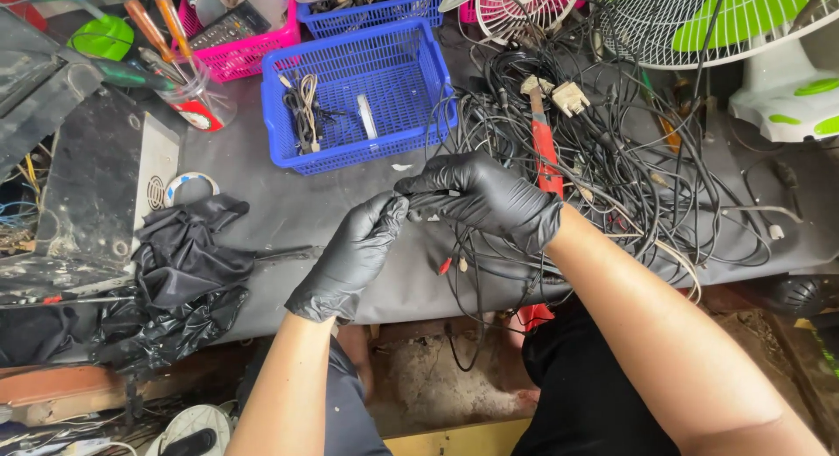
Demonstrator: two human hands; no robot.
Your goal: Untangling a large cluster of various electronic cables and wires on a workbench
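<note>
Both gloved hands on one thin black cable, front edge of the bench.
L hand (350,255) & R hand (485,198) each pinch the black cable (426,204); its far end vanishes into the cable tangle (612,159). Blue basket (350,150) behind; hammer (544,146) partly buried.

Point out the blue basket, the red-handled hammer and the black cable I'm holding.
Blue basket (411,89), head view, right wall.
Red-handled hammer (544,146), head view, handle middle.
Black cable (428,215), head view, stretch between both hands.
</note>
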